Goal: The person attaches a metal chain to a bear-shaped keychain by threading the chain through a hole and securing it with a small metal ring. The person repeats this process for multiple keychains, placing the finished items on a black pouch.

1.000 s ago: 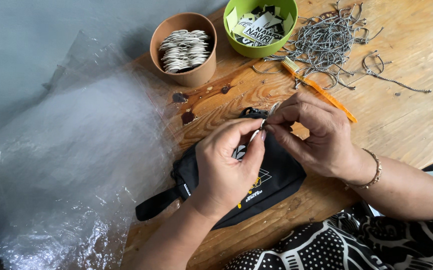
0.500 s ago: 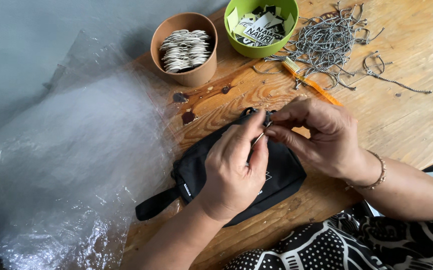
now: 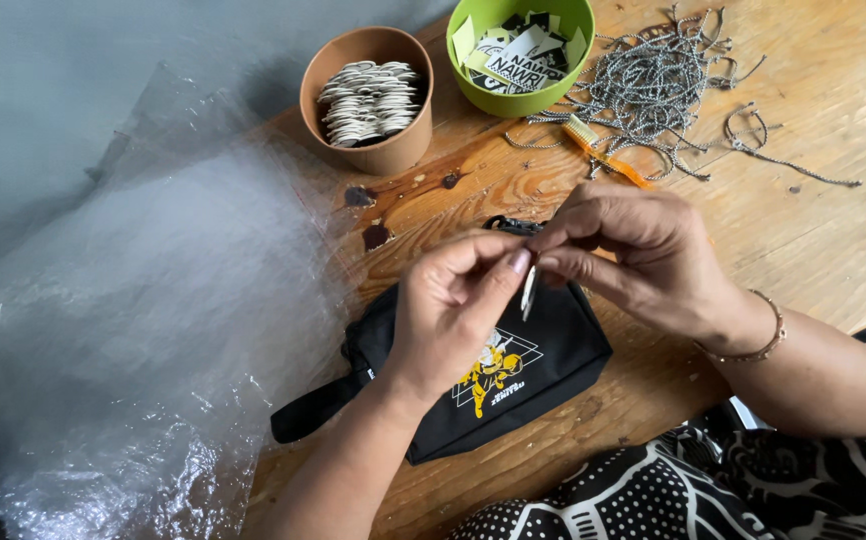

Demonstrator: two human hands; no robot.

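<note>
Fingertips meet over the black pouch [image 3: 513, 380]: your left hand [image 3: 453, 315] and right hand [image 3: 643, 255] both pinch a small white tag [image 3: 528, 292], pouch just beneath them.

Small hand-assembly and packing station, most likely a craft workshop or home workbench.

The work surface is a worn, stained wooden table [image 3: 813, 250]. Supplies are sorted in bulk: a brown paper cup [image 3: 368, 100] holds stacked small tags, a green bowl [image 3: 523, 55] holds printed card labels, and a loose heap of metal ball chains [image 3: 653, 85] lies beside them. A pile of clear plastic bags [image 3: 123, 340] covers the table's left side, next to a printed black pouch [image 3: 503, 385].
</note>
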